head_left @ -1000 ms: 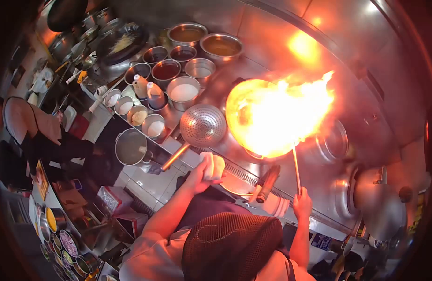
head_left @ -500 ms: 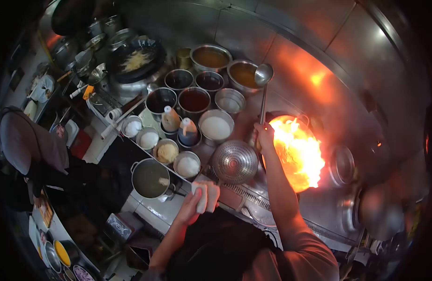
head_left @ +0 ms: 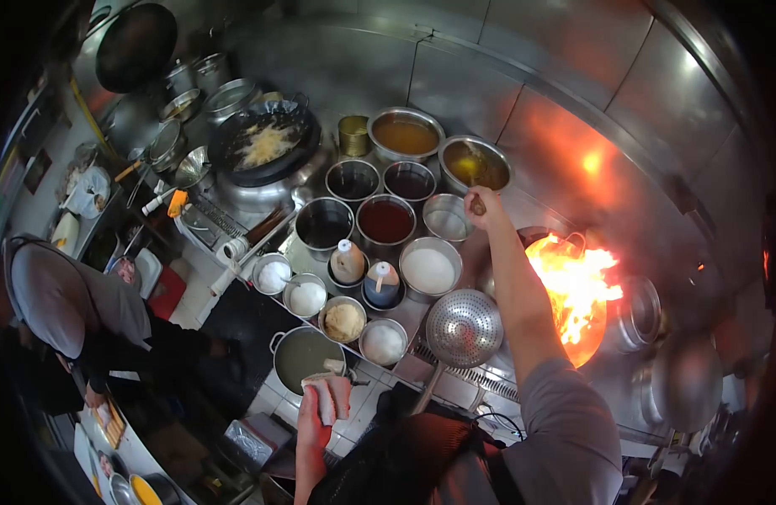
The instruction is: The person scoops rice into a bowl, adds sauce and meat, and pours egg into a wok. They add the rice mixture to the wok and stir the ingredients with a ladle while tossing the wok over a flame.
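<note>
Flames rise from a wok (head_left: pixel 583 341) on the stove at the right. My right hand (head_left: pixel 482 209) is stretched forward, closed round the end of a ladle handle. The ladle's bowl is down in the steel pot of yellowish oil (head_left: pixel 468 160) and cannot be made out. My left hand (head_left: pixel 312 419) holds a folded cloth (head_left: pixel 327 399), low in the view beside the pot of cloudy water (head_left: pixel 300 360). A perforated strainer (head_left: pixel 464 328) lies between my two arms, its handle pointing toward my body.
Sauce pots (head_left: pixel 386 219), seasoning bowls (head_left: pixel 343 321) and two squeeze bottles (head_left: pixel 348 261) stand left of my right arm. Another wok (head_left: pixel 266 145) with frying food is at the back left. A co-worker (head_left: pixel 77 295) bends over a counter at the left.
My right hand has moved forward, taking the ladle from upright above the stove into the oil pot. The view has shifted, and the flames look smaller.
</note>
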